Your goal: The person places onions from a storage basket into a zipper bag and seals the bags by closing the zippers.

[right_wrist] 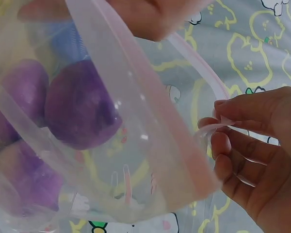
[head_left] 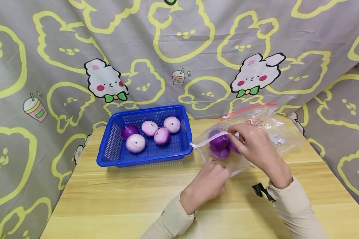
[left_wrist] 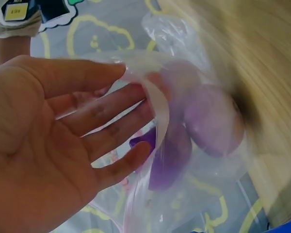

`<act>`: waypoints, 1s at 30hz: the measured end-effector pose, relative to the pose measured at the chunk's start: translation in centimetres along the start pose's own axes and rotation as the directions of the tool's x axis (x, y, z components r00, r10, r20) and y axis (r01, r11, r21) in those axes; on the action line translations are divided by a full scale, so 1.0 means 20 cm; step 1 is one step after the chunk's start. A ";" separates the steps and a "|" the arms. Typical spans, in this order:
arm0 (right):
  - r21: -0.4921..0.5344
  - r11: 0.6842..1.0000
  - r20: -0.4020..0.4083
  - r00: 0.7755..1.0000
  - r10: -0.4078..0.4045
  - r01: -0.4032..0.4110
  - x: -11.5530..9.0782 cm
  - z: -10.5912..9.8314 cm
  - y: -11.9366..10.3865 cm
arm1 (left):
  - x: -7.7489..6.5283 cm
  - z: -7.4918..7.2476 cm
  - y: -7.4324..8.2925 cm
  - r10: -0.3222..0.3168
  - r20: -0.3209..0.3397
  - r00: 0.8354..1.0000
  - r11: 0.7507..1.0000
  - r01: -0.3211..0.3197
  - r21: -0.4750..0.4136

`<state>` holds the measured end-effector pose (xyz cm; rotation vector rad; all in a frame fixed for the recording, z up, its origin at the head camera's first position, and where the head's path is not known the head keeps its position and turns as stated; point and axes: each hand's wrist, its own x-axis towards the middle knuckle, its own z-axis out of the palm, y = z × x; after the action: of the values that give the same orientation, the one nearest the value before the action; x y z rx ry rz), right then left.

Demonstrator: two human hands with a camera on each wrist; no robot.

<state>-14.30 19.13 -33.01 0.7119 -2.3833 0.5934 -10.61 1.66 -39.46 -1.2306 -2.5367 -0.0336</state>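
Peeled red onions (right_wrist: 82,104) lie inside a clear zip bag (left_wrist: 208,179) with a white strip along its mouth. At the bag's near rim is my left hand (head_left: 207,181), thumb and index finger pinching the film, the other fingers extended along the strip. My right hand (head_left: 254,146) pinches the far rim between thumb and fingertips, as the right wrist view shows. Between the two hands the mouth stands apart. In the head view the right hand partly hides the bagged onions.
Left of the bag stands a blue plastic basket (head_left: 149,161) with several red onions (head_left: 136,143) in it. Behind my right hand lies another clear bag (head_left: 282,131) with a red zip strip. A patterned curtain (head_left: 179,39) hangs behind the wooden table (head_left: 113,199).
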 end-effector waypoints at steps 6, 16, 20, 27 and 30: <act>-0.020 1.000 -0.002 1.000 -0.009 0.009 -0.01 -0.02 0.00 | 0.01 0.00 0.06 -0.020 -0.058 0.998 0.994 0.026 0.104; -0.046 0.999 -0.003 1.000 -0.004 0.004 -0.03 -0.04 0.00 | 0.01 0.01 0.16 -0.061 -0.174 0.983 0.965 0.102 0.240; -0.053 0.999 0.004 1.000 0.003 -0.003 -0.04 -0.05 0.00 | -0.01 -0.03 0.17 -0.060 -0.086 0.994 0.977 0.076 0.197; -0.041 0.999 0.012 1.000 0.017 -0.017 -0.06 -0.07 0.00 | -0.04 -0.15 0.10 0.015 -0.040 0.999 0.999 -0.014 0.032; -0.033 0.999 0.016 1.000 0.026 -0.026 -0.06 -0.08 0.00 | -0.06 -0.23 0.03 0.008 -0.104 0.995 0.998 -0.015 -0.061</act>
<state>-12.81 20.40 -32.56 0.6747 -2.4147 0.5603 -8.23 0.37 -35.61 -1.2333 -2.4562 -0.1695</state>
